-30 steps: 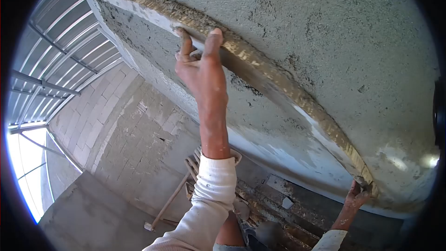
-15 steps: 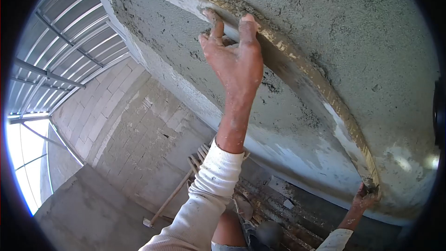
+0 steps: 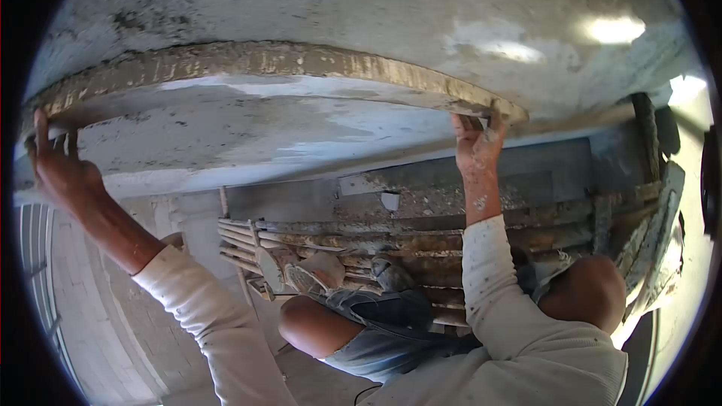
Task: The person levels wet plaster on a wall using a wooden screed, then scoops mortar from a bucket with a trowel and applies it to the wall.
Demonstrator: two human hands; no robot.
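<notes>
A long screed board [image 3: 301,59], its edge caked with mortar, lies against the grey plastered wall [image 3: 263,4] and looks bowed through the wide lens. My left hand [image 3: 66,169] is closed around the board's left end, thumb and fingers on either side. Near the right end, my right hand [image 3: 479,143] grips it from below, with fingers partly hidden behind it. Below the board the wall surface is damp, with lighter streaks and patches. Specks of mortar dot my skin and the white sleeves.
Beneath me is a scaffold platform of poles [image 3: 361,237], with my bent legs [image 3: 323,327] on it. A dusty bucket-like container [image 3: 320,269] sits among the poles. Upright boards [image 3: 650,233] stand at the right. A block wall [image 3: 98,293] is at lower left.
The view has swung toward the right, and the board now runs nearly level across it. Both hands keep their hold on the board; my left hand appears at the far left.
</notes>
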